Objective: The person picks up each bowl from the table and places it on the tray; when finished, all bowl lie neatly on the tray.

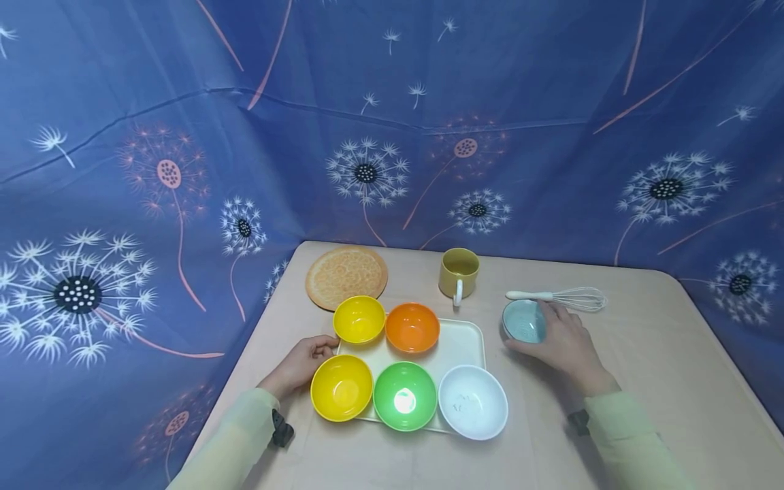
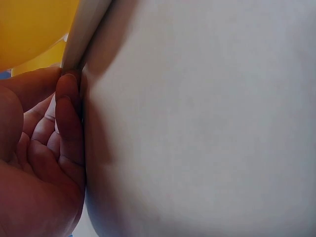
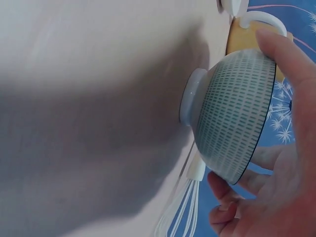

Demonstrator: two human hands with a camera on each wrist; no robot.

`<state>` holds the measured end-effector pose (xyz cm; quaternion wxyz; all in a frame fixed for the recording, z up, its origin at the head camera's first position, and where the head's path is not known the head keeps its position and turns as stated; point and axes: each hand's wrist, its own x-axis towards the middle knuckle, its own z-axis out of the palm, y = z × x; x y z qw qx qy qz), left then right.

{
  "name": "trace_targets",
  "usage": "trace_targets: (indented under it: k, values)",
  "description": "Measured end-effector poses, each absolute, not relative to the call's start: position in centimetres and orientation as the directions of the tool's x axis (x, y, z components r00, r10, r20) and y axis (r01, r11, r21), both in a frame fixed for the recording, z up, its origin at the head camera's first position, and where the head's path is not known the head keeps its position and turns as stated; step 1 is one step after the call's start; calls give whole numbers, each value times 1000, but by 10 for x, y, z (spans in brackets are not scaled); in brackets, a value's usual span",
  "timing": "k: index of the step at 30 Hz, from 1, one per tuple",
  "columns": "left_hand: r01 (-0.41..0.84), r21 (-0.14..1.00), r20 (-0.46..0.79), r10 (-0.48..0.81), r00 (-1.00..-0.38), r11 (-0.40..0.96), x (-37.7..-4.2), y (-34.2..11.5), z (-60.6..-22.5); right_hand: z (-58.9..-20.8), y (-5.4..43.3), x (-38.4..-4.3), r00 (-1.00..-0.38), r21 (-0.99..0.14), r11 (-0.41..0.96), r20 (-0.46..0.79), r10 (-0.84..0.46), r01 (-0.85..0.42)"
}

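Note:
My left hand point(image 1: 299, 364) pinches the left edge of the white tray point(image 1: 463, 342), close beside two yellow bowls. In the left wrist view the fingers point(image 2: 69, 118) meet at the tray rim point(image 2: 88, 29). On the right, my right hand point(image 1: 569, 346) grips a small light blue bowl point(image 1: 524, 321) by its rim, thumb on one side and fingers on the other. Green dashes pattern the outside of this bowl point(image 3: 234, 108) in the right wrist view. Whether its foot touches the table cannot be told.
Yellow bowls point(image 1: 359, 320) point(image 1: 341, 388), an orange bowl point(image 1: 413, 328), a green bowl point(image 1: 405, 397) and a white bowl point(image 1: 473, 402) crowd the tray. Behind are a round woven-looking mat point(image 1: 346, 275) and a mustard mug point(image 1: 459, 272). A whisk point(image 1: 576, 298) lies behind the blue bowl.

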<state>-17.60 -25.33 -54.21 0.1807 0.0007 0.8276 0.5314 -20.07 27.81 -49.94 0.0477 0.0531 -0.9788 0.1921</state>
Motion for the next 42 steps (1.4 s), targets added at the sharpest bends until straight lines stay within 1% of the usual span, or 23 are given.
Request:
trace_targets:
  k: [8,21,25,31,39,42]
  values:
    - [-172,886,-284,212,-935,431,-176,-254,-542,-504,280,-203,-991,-368,923,111,-78,-114]
    - [-185,881,-293,194,-936,435,-178,-253,-545,-507,275,-202,-978,-369,920,200,-58,-130]
    - [-186,885,-291,196,-936,426,-177,-254,-545,-502,265,-201,-975,-386,911,213,-67,-147]
    - [-174,892,-283,215,-935,416,-177,-255,-545,-494,244,-202,-973,-395,899,197,-116,-187]
    - [-176,885,-287,208,-935,430,-177,-255,-545,-492,216,-202,-975,-363,908,152,-161,-206]
    - [-188,883,-295,197,-935,430,-177,-254,-544,-492,207,-201,-972,-361,906,153,-176,-221]
